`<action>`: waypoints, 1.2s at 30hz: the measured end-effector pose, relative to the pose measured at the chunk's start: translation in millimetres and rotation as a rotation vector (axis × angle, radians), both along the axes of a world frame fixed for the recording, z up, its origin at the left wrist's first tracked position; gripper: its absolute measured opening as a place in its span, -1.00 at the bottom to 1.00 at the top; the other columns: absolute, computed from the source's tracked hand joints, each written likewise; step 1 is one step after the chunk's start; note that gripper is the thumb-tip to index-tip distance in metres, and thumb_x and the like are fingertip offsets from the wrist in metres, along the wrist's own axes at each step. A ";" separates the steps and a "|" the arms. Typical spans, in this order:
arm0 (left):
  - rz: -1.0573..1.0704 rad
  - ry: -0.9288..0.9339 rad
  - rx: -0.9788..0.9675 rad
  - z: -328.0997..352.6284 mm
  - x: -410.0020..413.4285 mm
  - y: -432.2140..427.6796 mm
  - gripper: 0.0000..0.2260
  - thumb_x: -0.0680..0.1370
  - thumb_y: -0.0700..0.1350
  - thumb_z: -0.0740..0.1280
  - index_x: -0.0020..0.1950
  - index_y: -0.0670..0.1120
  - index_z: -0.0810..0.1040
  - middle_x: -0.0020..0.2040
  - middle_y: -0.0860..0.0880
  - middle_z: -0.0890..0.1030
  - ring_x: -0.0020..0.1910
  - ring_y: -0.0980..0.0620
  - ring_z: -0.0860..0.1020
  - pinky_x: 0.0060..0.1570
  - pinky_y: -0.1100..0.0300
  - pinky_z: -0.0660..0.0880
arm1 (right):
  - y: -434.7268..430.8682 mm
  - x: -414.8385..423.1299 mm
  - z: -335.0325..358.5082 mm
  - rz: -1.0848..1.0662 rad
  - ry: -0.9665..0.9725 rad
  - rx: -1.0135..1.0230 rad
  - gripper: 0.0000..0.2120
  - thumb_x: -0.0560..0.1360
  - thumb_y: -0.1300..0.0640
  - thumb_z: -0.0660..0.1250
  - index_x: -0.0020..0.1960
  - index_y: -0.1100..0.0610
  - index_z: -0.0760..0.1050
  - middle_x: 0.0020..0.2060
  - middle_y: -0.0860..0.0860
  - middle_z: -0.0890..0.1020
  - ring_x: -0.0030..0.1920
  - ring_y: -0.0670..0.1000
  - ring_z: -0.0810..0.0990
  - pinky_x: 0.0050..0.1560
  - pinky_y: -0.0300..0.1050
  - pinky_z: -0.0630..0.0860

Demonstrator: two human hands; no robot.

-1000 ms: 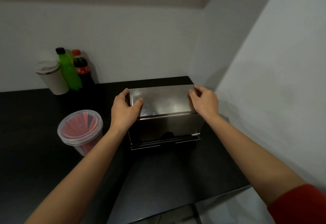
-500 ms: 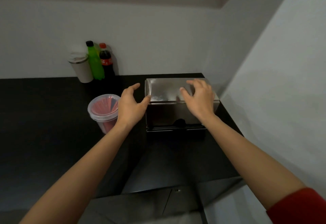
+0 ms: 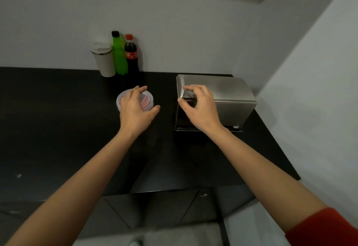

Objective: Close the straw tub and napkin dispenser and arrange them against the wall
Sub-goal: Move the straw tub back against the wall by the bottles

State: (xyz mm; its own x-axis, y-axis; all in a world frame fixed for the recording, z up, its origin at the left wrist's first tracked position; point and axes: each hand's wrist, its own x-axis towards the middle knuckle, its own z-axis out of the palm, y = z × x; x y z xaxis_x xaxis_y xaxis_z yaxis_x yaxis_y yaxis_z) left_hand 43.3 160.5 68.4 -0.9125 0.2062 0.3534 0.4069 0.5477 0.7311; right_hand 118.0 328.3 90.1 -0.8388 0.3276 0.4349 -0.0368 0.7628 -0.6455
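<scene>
The steel napkin dispenser stands in the back right corner of the black counter, its lid down, close to both walls. A clear straw tub with red straws and its lid on sits left of it. My left hand hovers over the tub with fingers spread, partly hiding it; I cannot tell whether it touches the lid. My right hand floats in front of the dispenser's left front corner, fingers curled loosely and holding nothing.
A white lidded cup, a green bottle and a cola bottle stand together against the back wall. The black counter stretches left; its front edge lies near my forearms. The right wall runs beside the dispenser.
Both hands have let go of the dispenser, which now sits in the corner. My left hand moved left over the straw tub; my right hand drew back to the dispenser's left front corner.
</scene>
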 end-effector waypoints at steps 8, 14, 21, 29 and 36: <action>-0.145 -0.050 -0.085 -9.8 -48.8 -50.8 -0.16 0.30 0.08 0.52 0.48 -0.03 0.19 0.50 -0.07 0.18 0.48 -0.08 0.10 0.37 -0.07 0.16 | -58.8 -59.5 -5.5 0.043 -0.007 -0.070 -0.59 0.45 0.03 0.38 0.28 0.04 0.45 0.18 -0.08 0.45 0.19 -0.17 0.37 0.10 -0.34 0.28; -0.353 -0.228 -0.002 -34.4 -78.2 -75.8 0.12 0.20 0.02 0.60 0.52 -0.01 -0.10 0.52 -0.07 0.03 0.49 -0.04 0.09 0.40 -0.03 0.16 | -78.4 -88.6 -35.8 0.027 -0.254 -0.233 -0.25 0.36 -0.12 0.44 0.45 -0.02 0.20 0.42 0.01 0.28 0.35 -0.03 0.33 0.18 -0.16 0.33; -0.473 -0.408 0.131 -61.6 -96.5 -82.8 0.14 0.22 -0.12 0.60 0.50 0.08 -0.18 0.49 -0.05 0.20 0.43 -0.03 0.26 0.39 -0.05 0.26 | -88.2 -90.2 -65.7 0.020 -0.369 -0.380 0.10 0.14 -0.18 0.57 0.49 -0.03 0.03 0.42 -0.06 0.28 0.36 -0.07 0.29 0.29 -0.16 0.31; -0.498 -0.416 0.143 -75.4 -107.3 -78.5 0.01 0.24 -0.09 0.58 0.48 0.09 -0.03 0.39 -0.01 0.36 0.34 0.05 0.36 0.23 0.18 0.35 | -86.2 -96.7 -71.6 0.094 -0.334 -0.377 0.09 0.16 0.00 0.62 0.48 0.01 0.02 0.17 -0.34 0.31 0.16 -0.33 0.35 -0.02 -0.59 0.28; -0.474 -0.377 0.154 -74.4 -118.5 -69.1 -0.09 0.25 -0.09 0.57 0.45 -0.01 0.11 0.35 -0.01 0.41 0.31 0.05 0.40 0.28 0.05 0.41 | -78.6 -112.2 -72.2 0.088 -0.331 -0.411 0.14 0.18 0.01 0.61 0.51 -0.03 -0.07 0.38 -0.08 0.34 0.27 -0.23 0.27 0.00 -0.54 0.21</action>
State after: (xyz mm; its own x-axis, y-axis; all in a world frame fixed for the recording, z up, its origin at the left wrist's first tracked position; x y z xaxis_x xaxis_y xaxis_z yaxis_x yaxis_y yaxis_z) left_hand -75.2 91.4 -6.0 -0.8018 0.5918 0.0828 0.2784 0.2474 0.9281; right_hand 5.8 249.7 17.9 -0.9414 0.3372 -0.0074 0.1673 0.4478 -0.8784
